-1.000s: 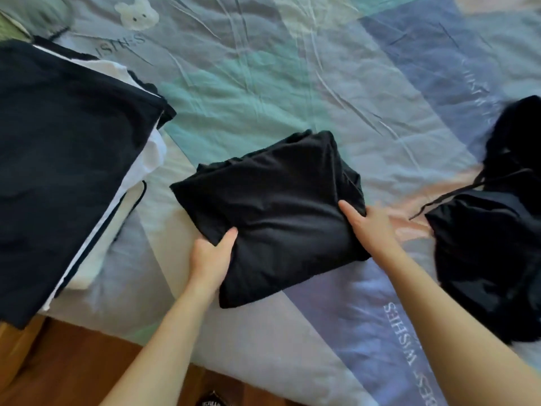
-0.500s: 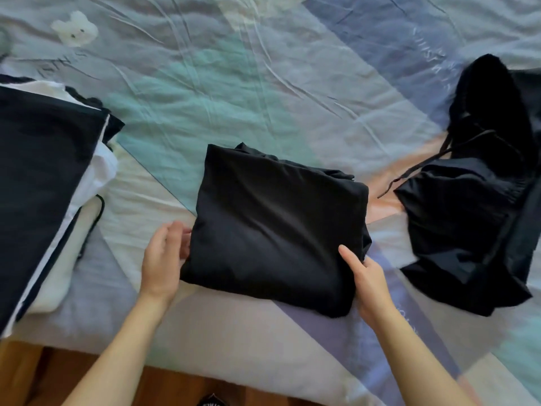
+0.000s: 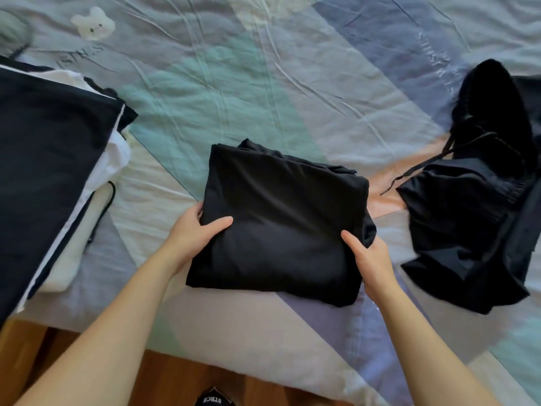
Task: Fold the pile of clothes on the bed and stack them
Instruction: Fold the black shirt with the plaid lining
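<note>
- On the bed point(image 3: 263, 83), centre: folded black garment point(image 3: 281, 227) lying flat.
- Left hand point(image 3: 193, 232) grips its left edge, thumb on top; right hand point(image 3: 369, 256) grips its right edge.
- Folded stack point(image 3: 52, 159) (dark over white) lies well left; unfolded black pile point(image 3: 474, 212) right.

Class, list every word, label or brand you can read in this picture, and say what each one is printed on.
"STRCE", upside down and perhaps cut off, in white on a black item at the bottom edge, over the floor.
Pale lettering on the bedsheet near the bear print: upside down, only partly legible, apparently ending in "SHES".
More pale lettering on the sheet's blue patch: too faint to read.
</note>
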